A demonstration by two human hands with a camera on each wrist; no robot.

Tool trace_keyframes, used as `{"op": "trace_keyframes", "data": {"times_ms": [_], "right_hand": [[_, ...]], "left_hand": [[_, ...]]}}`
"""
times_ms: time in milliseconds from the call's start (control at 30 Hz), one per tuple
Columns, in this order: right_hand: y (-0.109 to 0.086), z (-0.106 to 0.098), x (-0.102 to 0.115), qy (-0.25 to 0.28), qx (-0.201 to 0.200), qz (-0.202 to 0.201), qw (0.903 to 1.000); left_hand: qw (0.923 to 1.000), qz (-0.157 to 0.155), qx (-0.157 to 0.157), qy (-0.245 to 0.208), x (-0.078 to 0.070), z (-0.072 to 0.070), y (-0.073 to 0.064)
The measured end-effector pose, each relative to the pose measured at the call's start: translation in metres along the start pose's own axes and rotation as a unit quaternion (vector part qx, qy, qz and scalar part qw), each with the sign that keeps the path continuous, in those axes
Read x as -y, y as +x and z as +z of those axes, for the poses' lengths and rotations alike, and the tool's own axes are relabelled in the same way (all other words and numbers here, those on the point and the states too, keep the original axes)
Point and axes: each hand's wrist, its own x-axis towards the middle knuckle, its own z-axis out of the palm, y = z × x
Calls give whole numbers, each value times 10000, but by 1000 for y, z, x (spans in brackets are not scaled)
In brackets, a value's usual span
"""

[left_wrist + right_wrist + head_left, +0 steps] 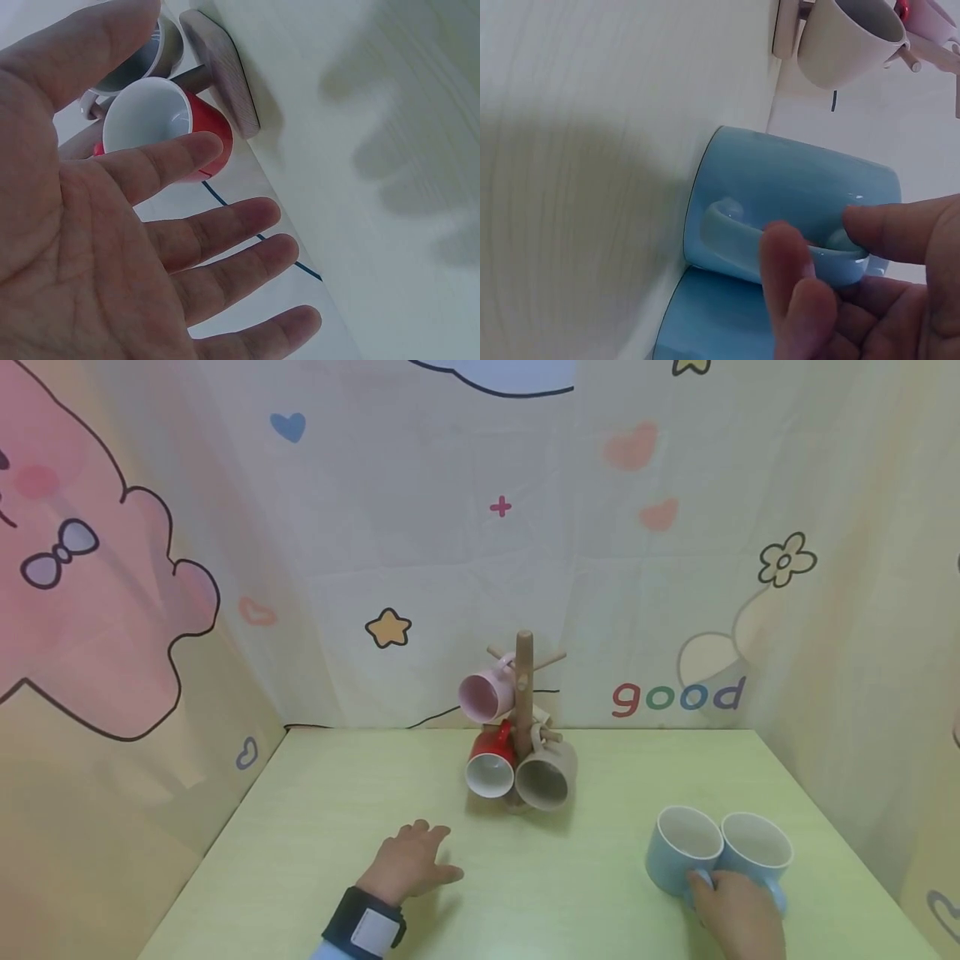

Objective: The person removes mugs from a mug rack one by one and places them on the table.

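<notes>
My right hand (738,910) grips the handle (742,244) of the left light blue mug (675,860), thumb near the top of the loop and fingers around it. That mug stands upright beside a second light blue mug (757,843), their sides close together. Over the table's left half, my left hand (408,864) is spread, palm facing its wrist camera, holding nothing. Behind the left hand, a wooden mug tree (524,693) carries a pink mug (483,695), a red mug (491,764) with white inside, and a beige mug (547,777).
Another pale mug (542,717) is partly hidden behind the mug tree's post. The light green table (337,793) ends at a printed cloth backdrop (420,527), which also rises along both sides. A dark strap (365,922) wraps my left wrist.
</notes>
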Motion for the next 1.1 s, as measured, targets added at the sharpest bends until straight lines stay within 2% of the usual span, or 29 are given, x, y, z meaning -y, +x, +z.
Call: {"op": "trace_keyframes", "data": {"times_ms": [267, 533, 800, 967, 1100], "right_hand": [[-1, -2, 0, -8, 125, 51, 9999], [-5, -2, -1, -7, -9, -47, 10000], [-8, -9, 1, -168, 144, 127, 9997], [-10, -14, 5, -208, 110, 143, 9996], [-13, -18, 9, -225, -73, 119, 9996]], "left_hand": [[10000, -1, 2, -24, 0, 1, 0], [10000, -23, -31, -19, 0, 1, 1], [10000, -15, -72, -9, -3, -2, 1], [9997, 80, -248, -34, -7, -5, 0], [9981, 260, -549, -47, -11, -7, 1]]}}
